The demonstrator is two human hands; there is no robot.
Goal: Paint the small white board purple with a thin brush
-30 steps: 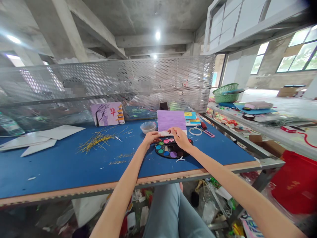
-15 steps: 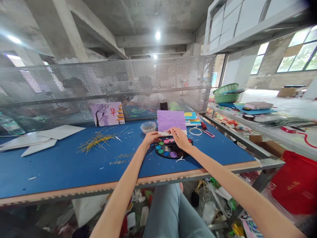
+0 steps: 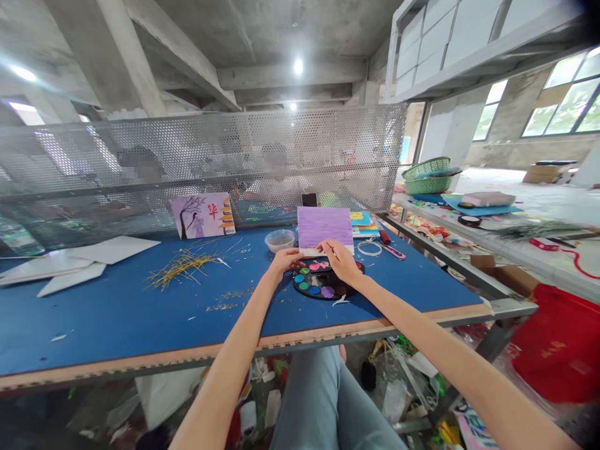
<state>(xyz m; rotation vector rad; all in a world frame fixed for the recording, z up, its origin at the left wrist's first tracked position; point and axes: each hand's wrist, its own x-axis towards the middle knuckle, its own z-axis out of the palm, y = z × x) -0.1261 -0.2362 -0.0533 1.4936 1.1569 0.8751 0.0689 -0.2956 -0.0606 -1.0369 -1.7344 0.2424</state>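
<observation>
A board painted purple (image 3: 325,227), with a white strip along its lower edge, leans upright behind the black paint palette (image 3: 307,294). My left hand (image 3: 284,262) is at the board's lower left corner, its fingers pressed together at the edge. At the lower right part of the board is my right hand (image 3: 339,261), closed round something thin like a brush, too small to make out clearly. My right hand partly covers the palette, which holds several round paint colours. A clear plastic bowl (image 3: 280,240) stands just behind my left hand.
On the blue table (image 3: 140,331) lie yellow twigs (image 3: 180,269), white boards (image 3: 112,249), a white ring (image 3: 370,248) and a pink cutter (image 3: 394,252). A painted picture (image 3: 203,215) and a phone (image 3: 309,200) stand by the perforated metal screen (image 3: 197,150).
My right fingers have shifted very slightly at the board's lower edge. The view has moved a little; otherwise things look the same.
</observation>
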